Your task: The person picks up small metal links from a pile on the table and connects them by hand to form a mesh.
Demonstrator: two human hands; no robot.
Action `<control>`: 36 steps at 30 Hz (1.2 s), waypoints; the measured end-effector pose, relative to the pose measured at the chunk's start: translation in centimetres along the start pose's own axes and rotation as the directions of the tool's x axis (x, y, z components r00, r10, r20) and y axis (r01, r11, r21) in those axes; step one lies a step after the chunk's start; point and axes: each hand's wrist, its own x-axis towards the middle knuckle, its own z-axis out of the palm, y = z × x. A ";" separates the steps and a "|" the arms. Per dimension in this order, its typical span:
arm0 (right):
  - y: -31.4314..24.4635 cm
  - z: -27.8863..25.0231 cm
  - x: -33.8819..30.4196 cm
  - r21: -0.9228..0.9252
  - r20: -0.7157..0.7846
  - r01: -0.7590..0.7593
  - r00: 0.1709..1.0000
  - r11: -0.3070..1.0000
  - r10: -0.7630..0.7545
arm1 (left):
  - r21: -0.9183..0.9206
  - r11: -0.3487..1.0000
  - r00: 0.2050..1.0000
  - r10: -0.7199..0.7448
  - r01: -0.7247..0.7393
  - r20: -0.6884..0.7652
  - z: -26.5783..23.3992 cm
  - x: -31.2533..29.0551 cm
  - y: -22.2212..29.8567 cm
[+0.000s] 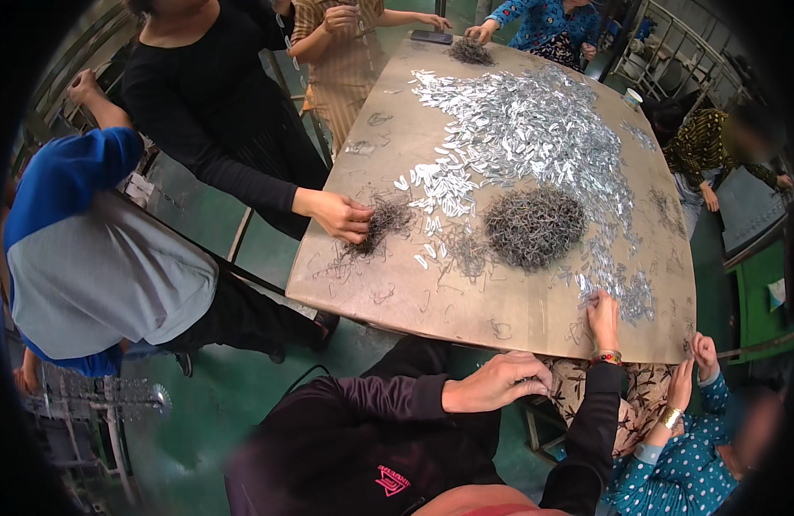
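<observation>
My right hand (pixel 602 320), with a beaded bracelet at the wrist, reaches over the near edge of the table. Its fingers are pinched together at the lower end of a scatter of small silvery slips (pixel 621 288); whatever they grip is too small to make out. My left hand (pixel 500 383) hovers just off the table edge, fingers curled and thumb side toward the right arm. What it holds, if anything, is hidden. Beyond my hands sits a round tangled heap of thin dark wire hooks (pixel 535 228). A large spread of shiny silvery slips (pixel 526 129) covers the far middle.
Across the tan table (pixel 397 297), a person in black touches a smaller wire pile (pixel 384 225) on the left. A co-worker in dotted teal sits close on my right, hands (pixel 681 383) by the corner. Others stand around; a phone (pixel 431 37) and cup (pixel 633 98) lie farther off.
</observation>
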 end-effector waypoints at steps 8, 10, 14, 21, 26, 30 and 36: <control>-0.8 -1.3 -1.4 0.323 -0.116 -0.244 0.949 0.914 0.295 | -0.008 1.000 1.000 0.030 -0.030 0.000 0.2 -0.2 1.0; -3.9 -2.8 -3.3 0.682 0.030 -0.335 0.901 0.650 0.432 | -0.005 0.999 0.999 0.043 -0.043 -0.001 0.2 -0.2 0.8; -4.7 -1.9 -3.5 0.639 -0.201 -0.099 0.936 0.763 0.290 | 0.017 0.999 0.999 0.038 -0.038 0.005 0.9 -0.5 -0.1; -7.0 2.5 -2.4 0.054 -0.233 0.134 0.965 0.989 -0.118 | 0.019 0.999 0.999 0.039 -0.039 -0.007 0.9 -0.6 1.1; -9.8 1.1 -4.1 -0.270 -0.166 0.151 0.965 0.951 -0.201 | 0.050 0.998 0.999 0.036 -0.035 -0.025 0.5 -1.2 1.1; -9.2 0.8 -5.0 0.159 -0.109 -0.072 0.990 0.985 0.090 | 0.090 0.996 0.999 0.029 -0.024 -0.045 0.6 -1.0 0.1; -17.1 -6.8 -13.1 0.827 0.014 -0.085 0.991 0.556 0.130 | 0.103 0.994 0.994 -0.034 0.045 -0.103 0.8 -1.6 -0.9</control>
